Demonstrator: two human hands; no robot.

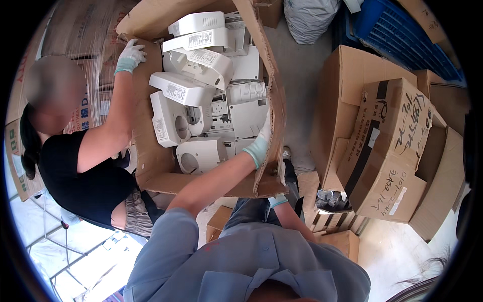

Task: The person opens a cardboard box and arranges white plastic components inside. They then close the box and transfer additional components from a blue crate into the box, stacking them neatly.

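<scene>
A large open cardboard box [158, 184] stands before me, with several white plastic housings [202, 162] inside. Some of the housings bear printed labels and have round openings. Flat white plastic panels [247, 117] lie on the box's right side. My left hand [262, 139], in a white glove with a pale green cuff, reaches over the near edge and rests against the inside of the right wall; its fingertips are partly hidden. Below the near right corner, only the glove cuff of my right hand [278, 200] shows. The box covers the rest of that hand.
At left a person in black holds a gloved hand [130, 56] on the box's left wall. Wrapped cartons [102, 75] stack behind them. On the right are stacked cardboard boxes [392, 151] with handwriting, a blue plastic crate [400, 37] and a white sack [310, 19].
</scene>
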